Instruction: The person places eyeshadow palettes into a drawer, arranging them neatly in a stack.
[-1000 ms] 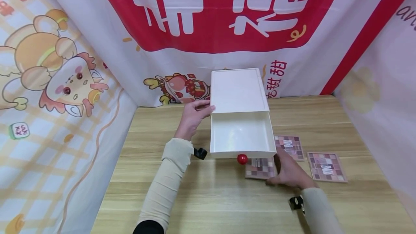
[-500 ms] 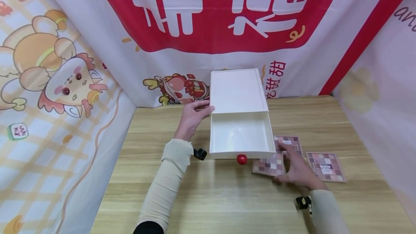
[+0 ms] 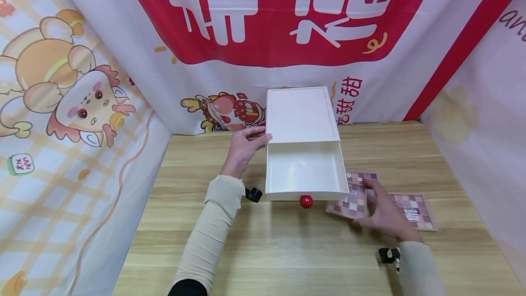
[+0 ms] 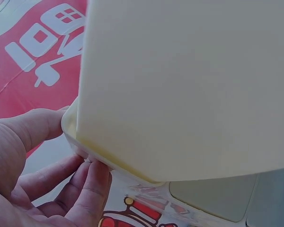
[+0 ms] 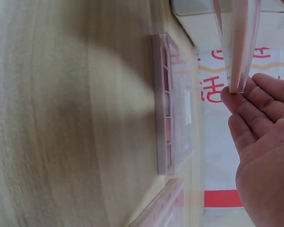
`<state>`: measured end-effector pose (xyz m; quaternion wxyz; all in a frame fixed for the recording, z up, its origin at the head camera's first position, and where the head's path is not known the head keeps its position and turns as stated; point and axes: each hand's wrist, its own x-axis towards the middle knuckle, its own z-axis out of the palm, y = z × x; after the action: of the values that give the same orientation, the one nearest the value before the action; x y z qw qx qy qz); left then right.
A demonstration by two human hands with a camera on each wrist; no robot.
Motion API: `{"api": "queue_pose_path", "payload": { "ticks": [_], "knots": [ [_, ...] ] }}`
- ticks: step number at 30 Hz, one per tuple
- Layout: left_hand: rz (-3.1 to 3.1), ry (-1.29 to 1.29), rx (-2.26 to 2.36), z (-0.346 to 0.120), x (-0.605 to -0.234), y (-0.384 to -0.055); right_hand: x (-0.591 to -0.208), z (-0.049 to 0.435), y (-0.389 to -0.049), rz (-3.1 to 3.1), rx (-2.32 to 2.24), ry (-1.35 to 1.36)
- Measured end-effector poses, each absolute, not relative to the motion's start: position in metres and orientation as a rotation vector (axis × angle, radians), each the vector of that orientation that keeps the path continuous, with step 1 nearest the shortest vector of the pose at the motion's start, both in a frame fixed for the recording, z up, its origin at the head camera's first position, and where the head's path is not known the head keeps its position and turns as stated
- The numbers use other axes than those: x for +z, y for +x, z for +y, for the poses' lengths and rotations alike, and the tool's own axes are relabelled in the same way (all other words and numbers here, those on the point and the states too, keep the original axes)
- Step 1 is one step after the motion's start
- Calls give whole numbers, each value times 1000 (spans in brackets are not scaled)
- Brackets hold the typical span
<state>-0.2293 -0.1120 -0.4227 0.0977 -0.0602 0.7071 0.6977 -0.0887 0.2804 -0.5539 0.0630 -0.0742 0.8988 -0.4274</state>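
My left hand (image 3: 242, 150) grips the left edge of a white drawer box (image 3: 302, 115); in the left wrist view its thumb and fingers (image 4: 92, 189) pinch the casing's rim. The box's drawer (image 3: 304, 194) is pulled out toward me, bare inside, with a red knob (image 3: 306, 202) at its front. Right of the drawer, my right hand (image 3: 388, 216) holds a pink eyeshadow palette (image 3: 349, 202) by its edges. In the right wrist view this palette (image 5: 241, 47) is raised off the table, fingertips against its end. A second palette (image 3: 367, 176) lies behind it, partly covered.
Another eyeshadow palette (image 3: 419, 216) lies to the right of my right hand, partly hidden by it. Printed cloth (image 3: 230, 76) hangs behind the wooden table (image 3: 267, 255) and along both sides. The box stands close to the back cloth.
My right hand has moved right with the eyeshadow palette, drawing it out from in front of the drawer and turning it slightly. The left hand and the drawer box have stayed in place.
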Motion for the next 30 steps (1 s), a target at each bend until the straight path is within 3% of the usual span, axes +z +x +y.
{"api": "queue_pose_path", "payload": {
  "ticks": [30],
  "knots": [
    [2087,-164,2086,-112,-423,-228,-542,301,-83,2835,-1382,-107]
  ]
}}
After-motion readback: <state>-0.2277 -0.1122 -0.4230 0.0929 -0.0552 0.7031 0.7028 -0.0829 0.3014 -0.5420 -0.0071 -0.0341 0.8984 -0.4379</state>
